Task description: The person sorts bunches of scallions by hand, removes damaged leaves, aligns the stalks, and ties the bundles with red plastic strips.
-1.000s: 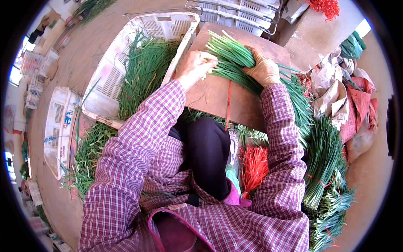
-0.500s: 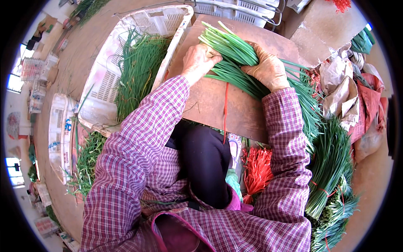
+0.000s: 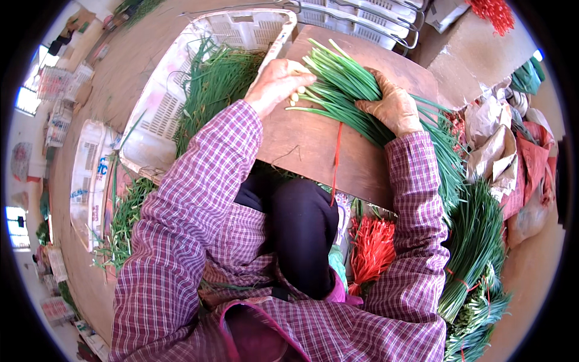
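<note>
A bunch of garlic chives (image 3: pixel 347 78) lies slantwise across a brown board (image 3: pixel 319 148), pale stem ends at the upper left and green leaves trailing right. My right hand (image 3: pixel 392 105) is wrapped over the middle of the bunch. Beside the stem ends is my left hand (image 3: pixel 279 84), its fingers drawn together; whatever they pinch is too small to make out. From under the bunch a red tie (image 3: pixel 336 163) hangs over the board's near edge.
Loose greens fill part of a white crate (image 3: pixel 154 108) on the left. Tied chive bundles (image 3: pixel 473 247) are stacked at the right, near crumpled sacks (image 3: pixel 491 136). A bunch of red ties (image 3: pixel 371 250) sits below the board. Stacked white crates (image 3: pixel 356 27) stand at the far side.
My left hand has drawn back slightly left from the stem ends, its index finger straighter. My right hand keeps its hold on the chives. The whole view has shifted a little.
</note>
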{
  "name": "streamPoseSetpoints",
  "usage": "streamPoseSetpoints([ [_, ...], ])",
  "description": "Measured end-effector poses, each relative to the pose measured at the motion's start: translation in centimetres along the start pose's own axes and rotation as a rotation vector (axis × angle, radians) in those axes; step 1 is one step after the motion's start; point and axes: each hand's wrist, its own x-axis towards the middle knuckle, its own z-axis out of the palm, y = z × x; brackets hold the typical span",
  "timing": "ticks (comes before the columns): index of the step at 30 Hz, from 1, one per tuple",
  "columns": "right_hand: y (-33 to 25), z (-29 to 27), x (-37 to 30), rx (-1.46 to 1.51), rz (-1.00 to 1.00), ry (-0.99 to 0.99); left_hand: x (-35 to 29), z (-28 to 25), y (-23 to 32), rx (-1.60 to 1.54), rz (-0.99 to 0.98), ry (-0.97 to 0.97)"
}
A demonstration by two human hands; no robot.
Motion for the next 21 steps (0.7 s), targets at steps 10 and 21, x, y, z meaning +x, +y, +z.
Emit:
streamPoseSetpoints([
  [10, 2.0, 1.6, 0.0, -0.443, -0.269, 0.151, -15.1, -4.7, 0.5, 0.304, 0.157, 0.021],
  [21, -14.3, 6.8, -4.1, 0.442, -0.437, -0.084, -29.8, -22.5, -4.5, 0.735, -0.272, 0.477],
])
